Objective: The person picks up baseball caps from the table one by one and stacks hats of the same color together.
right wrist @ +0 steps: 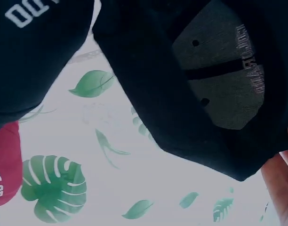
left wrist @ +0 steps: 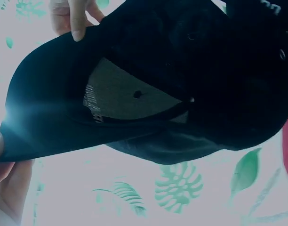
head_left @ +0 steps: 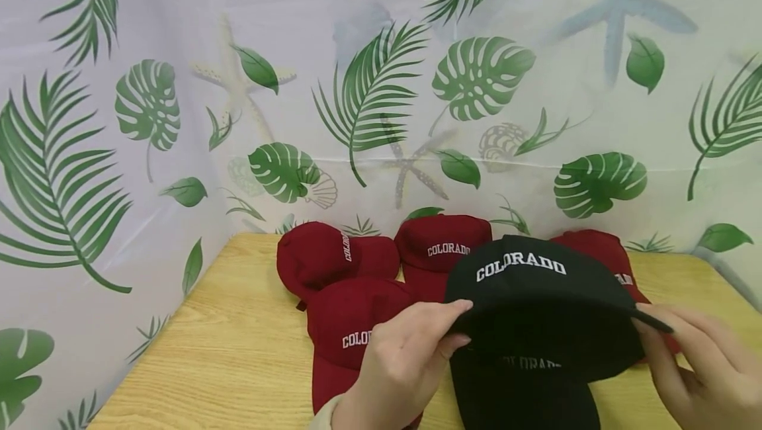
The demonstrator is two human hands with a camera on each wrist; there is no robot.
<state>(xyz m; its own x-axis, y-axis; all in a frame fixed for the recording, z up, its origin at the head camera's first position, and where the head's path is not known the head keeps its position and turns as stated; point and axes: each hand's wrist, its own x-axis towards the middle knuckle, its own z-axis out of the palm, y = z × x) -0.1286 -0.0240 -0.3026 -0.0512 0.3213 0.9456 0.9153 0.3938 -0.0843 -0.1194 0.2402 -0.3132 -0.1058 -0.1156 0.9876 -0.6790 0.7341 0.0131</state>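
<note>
Both hands' fingers are clamped on a raised black cap (head_left: 536, 291), the left hand (head_left: 395, 360) and right hand (head_left: 702, 357) at opposite edges; the right runs out of frame. Below, a second black cap (head_left: 530, 400) is partly hidden, its lettering shadowed. Four red caps (head_left: 327, 311) lie around on the bench (head_left: 208, 350), the rightmost largely covered. Behind hangs a leaf-printed sheet (head_left: 524, 139).

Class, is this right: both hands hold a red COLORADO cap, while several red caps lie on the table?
The held COLORADO cap is black, not red, as the head view shows; the left hand and right hand hold it, and several red caps lie on the table.
</note>
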